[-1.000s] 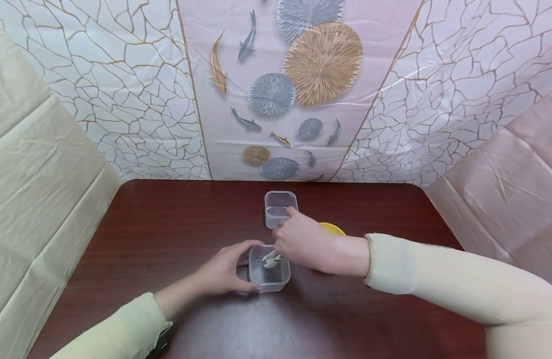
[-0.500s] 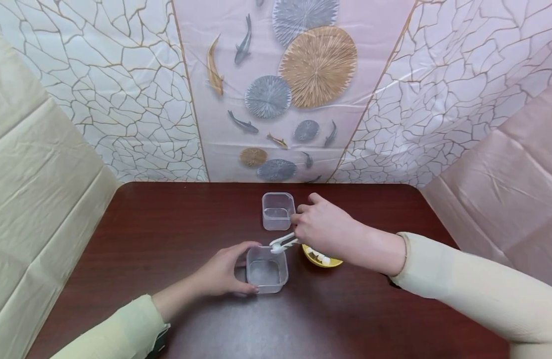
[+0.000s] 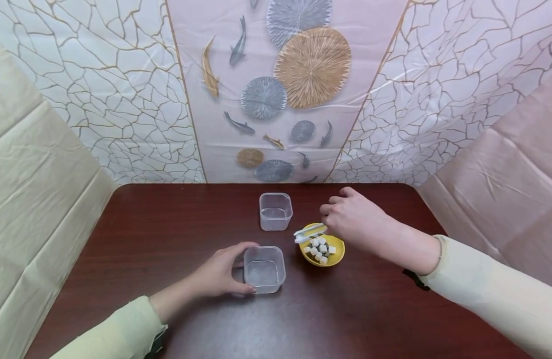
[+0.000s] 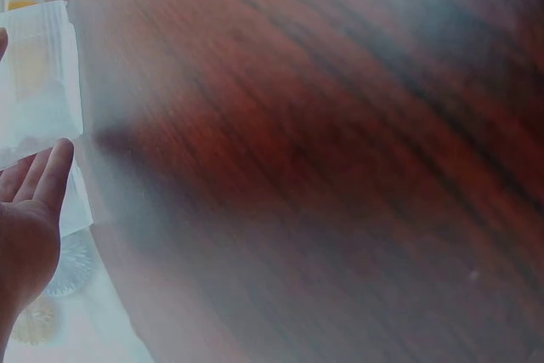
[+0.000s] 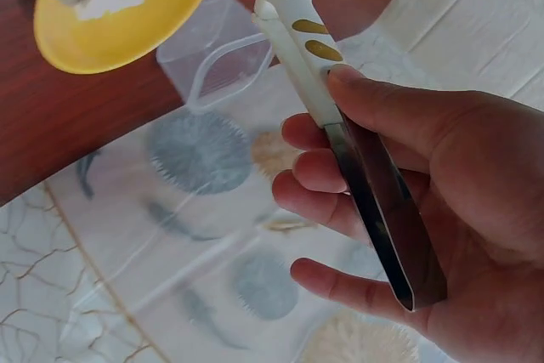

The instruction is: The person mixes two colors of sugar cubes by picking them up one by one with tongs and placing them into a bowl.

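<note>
My left hand (image 3: 219, 271) holds a clear square plastic container (image 3: 266, 289) from its left side, thumb near and fingers behind. Part of that container (image 4: 47, 108) shows at the left edge of the left wrist view. With my right hand (image 3: 354, 217) I grip a pair of tongs (image 5: 297, 65), metal-bodied with white tips; the tips lie close together with nothing visible between them. In the head view the tongs (image 3: 309, 233) hover over the left rim of a yellow bowl (image 3: 341, 249). Several small white cubes (image 3: 320, 249) lie in the bowl, with dark bits between them.
A second clear plastic container (image 3: 276, 224) stands behind the held one, left of the bowl. The dark wooden table (image 3: 177, 224) ends at a patterned cloth backdrop (image 3: 262, 134), with pale cloth at both sides.
My right hand has drawn the tongs out of the held container and moved right, over the yellow bowl, uncovering the bowl and its cubes. My left hand stays on the container.
</note>
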Demonstrator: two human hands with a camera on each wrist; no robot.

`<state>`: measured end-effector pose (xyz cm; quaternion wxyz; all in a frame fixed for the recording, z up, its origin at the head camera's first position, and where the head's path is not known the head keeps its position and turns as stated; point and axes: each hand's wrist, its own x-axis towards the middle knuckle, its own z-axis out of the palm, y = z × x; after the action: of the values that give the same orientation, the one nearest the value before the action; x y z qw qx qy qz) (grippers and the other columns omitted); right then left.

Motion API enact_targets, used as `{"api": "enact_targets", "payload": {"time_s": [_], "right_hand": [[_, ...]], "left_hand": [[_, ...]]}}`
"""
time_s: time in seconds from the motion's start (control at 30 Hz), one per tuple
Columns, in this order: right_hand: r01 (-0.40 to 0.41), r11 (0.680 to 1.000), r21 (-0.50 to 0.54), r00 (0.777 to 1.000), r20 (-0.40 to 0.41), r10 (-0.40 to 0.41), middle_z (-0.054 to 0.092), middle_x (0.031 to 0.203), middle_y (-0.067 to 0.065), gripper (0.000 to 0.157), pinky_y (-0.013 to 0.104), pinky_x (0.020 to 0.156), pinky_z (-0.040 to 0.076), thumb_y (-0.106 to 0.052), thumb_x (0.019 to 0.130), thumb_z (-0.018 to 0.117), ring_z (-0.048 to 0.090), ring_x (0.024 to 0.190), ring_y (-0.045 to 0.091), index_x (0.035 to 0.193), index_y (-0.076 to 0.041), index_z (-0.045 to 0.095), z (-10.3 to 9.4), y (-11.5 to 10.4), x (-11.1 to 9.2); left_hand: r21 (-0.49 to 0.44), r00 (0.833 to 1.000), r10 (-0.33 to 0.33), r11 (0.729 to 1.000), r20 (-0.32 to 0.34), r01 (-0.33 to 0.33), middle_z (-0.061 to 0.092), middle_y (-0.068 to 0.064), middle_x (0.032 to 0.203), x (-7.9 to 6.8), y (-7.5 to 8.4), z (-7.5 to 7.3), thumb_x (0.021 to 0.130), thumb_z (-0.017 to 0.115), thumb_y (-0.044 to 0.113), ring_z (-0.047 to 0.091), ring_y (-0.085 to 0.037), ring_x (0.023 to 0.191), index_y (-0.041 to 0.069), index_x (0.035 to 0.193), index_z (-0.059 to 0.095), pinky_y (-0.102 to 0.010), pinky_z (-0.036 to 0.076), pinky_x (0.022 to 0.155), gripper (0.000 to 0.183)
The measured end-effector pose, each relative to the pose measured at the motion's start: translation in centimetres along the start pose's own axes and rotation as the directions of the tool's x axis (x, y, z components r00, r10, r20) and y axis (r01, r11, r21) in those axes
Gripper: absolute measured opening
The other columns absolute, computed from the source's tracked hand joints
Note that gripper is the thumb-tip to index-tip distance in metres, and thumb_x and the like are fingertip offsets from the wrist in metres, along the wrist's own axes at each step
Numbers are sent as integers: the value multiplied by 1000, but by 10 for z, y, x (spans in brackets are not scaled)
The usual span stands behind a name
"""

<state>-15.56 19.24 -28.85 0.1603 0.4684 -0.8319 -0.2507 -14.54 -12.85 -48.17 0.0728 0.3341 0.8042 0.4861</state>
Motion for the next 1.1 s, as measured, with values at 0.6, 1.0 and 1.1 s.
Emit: {"api": "enact_targets", "payload": {"time_s": [0.6,1.0,1.1], "right_hand": [[-142,988,67,977,169,129,56,67,-8,32,36,60,45,-29,77,92,60,66,19,65,-21,64,26,6,-33],[-190,976,107,957,242,159,59,68,-5,28,39,61,49,-27,82,89,59,66,19,67,-18,67,37,7,-32],[-208,969,131,956,236,174,58,69,-5,28,41,63,51,-28,81,88,60,68,20,67,-18,66,39,9,-34]], "left_hand": [[28,999,-33,999,-2,33,69,-12,136,-1,2,-1,69,101,14,71,-31,123,8,148,56,-37,56,108,91],[21,999,-32,999,-4,32,69,-13,137,0,1,0,69,101,13,71,-32,123,7,149,55,-38,57,108,93],[35,1000,-29,999,-3,29,68,-13,139,0,0,0,70,101,14,72,-32,122,5,151,53,-40,57,108,95]]}}
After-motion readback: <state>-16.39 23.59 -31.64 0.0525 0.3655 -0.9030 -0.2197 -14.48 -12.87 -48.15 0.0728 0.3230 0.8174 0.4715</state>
